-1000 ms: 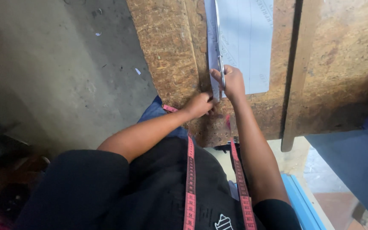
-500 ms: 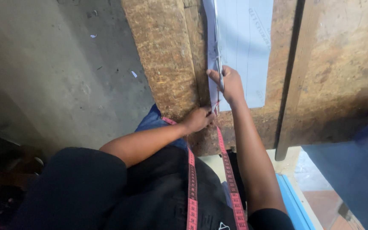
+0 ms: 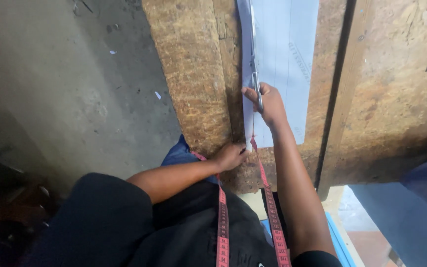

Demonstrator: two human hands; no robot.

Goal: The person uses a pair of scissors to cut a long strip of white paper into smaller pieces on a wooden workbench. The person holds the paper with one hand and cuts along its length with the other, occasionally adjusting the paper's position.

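A pale blue-grey sheet of fabric point(image 3: 287, 59) lies on a rough wooden table point(image 3: 193, 84). My right hand point(image 3: 268, 103) grips a pair of scissors point(image 3: 254, 54) whose blades run up along a narrow strip at the sheet's left side. My left hand point(image 3: 229, 156) presses on the table at the sheet's near left corner, fingers curled. A red tape measure point(image 3: 268, 198) hangs from my neck over a black top, and its end rests on the table edge between my hands.
A dark gap point(image 3: 336, 99) runs between the table boards to the right of the sheet. Grey concrete floor point(image 3: 65, 89) lies to the left. A blue surface point(image 3: 401, 212) shows at the lower right, below the table edge.
My right hand has moved farther up the sheet with the scissors, lengthening the cut. My left hand has stayed near the sheet's near corner.
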